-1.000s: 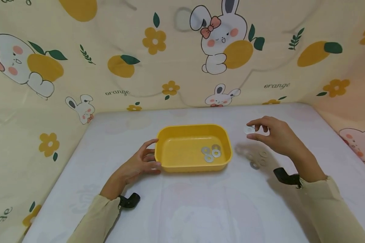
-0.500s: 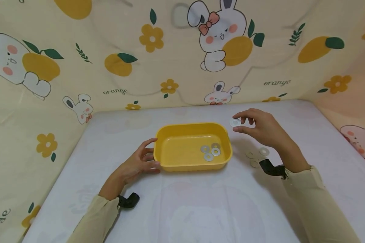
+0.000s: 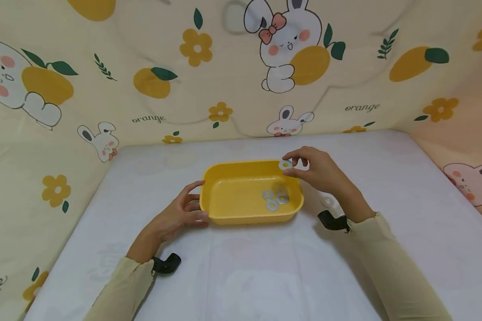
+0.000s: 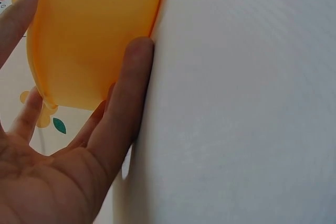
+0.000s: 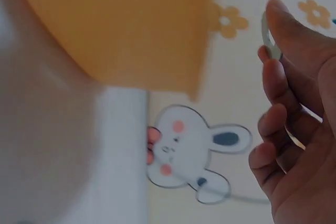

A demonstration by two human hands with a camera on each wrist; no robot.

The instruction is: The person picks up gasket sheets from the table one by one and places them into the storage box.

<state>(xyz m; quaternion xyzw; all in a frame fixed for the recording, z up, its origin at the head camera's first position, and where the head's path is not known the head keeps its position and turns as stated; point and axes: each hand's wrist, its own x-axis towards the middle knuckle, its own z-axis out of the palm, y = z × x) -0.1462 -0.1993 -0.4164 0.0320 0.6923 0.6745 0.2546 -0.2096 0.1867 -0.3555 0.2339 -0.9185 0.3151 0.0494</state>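
Observation:
My right hand (image 3: 319, 171) pinches a flat metal washer (image 3: 281, 165) between thumb and fingertips, above the back right corner of a yellow tray (image 3: 241, 220). In the right wrist view the washer (image 5: 264, 24) is seen nearly edge-on between thumb and finger. Several more washers (image 3: 269, 207) lie in the right part of the tray. My left hand (image 3: 170, 223) rests on the tray's left end with spread, mostly straight fingers. The left wrist view shows its thumb (image 4: 128, 87) along the tray's lower side.
Loose washers (image 3: 324, 204) lie on the white tabletop (image 3: 249, 267) right of the tray, partly hidden by the right wrist. A patterned cloth (image 3: 233, 98) with rabbits and oranges rises behind the table and along both sides.
My right hand has carried the washer leftward, from beside the tray to above its back right corner. My left hand keeps its place at the tray's left end.

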